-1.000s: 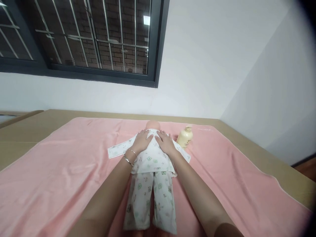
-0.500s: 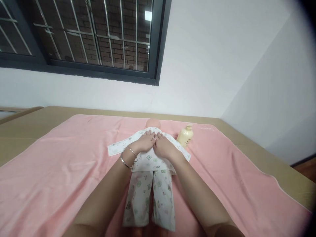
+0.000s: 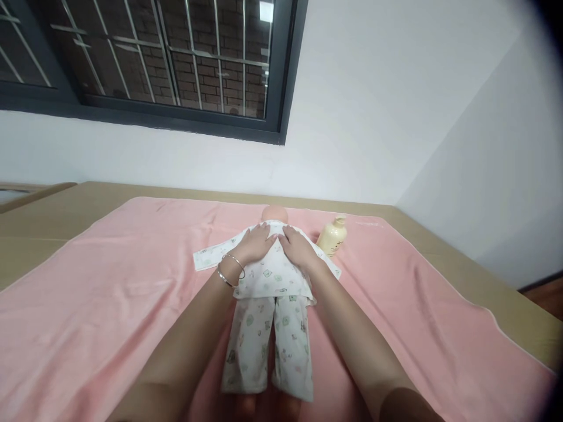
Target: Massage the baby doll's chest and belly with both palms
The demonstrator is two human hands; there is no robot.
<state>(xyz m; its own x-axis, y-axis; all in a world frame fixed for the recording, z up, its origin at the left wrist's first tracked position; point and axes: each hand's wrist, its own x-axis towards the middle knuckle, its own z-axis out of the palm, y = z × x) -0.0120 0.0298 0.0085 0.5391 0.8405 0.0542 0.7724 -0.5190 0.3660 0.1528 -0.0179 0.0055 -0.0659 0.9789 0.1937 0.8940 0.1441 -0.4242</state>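
A baby doll (image 3: 275, 213) lies stretched out on a pink sheet (image 3: 145, 252), its head toward the wall. It wears a white printed top (image 3: 273, 275) and matching trousers (image 3: 292, 346). My left hand (image 3: 254, 242) rests flat on the upper left of the top, fingers extended, with thin silver bangles (image 3: 226, 275) round the wrist. On the upper right of the top lies my right hand (image 3: 297, 246), also flat and open. A small gap separates the two hands. The doll's feet show dimly below the trouser hems.
A pale yellow pump bottle (image 3: 332, 235) stands on the sheet just right of the doll's sleeve. Around the sheet runs a tan padded surface (image 3: 53, 225). Behind it rise a white wall (image 3: 352, 117) and a dark-framed window (image 3: 176, 126) with bars.
My hands have slid apart on the doll's top, the left hand to the left and the right hand to the right. The camera view has tilted slightly down.
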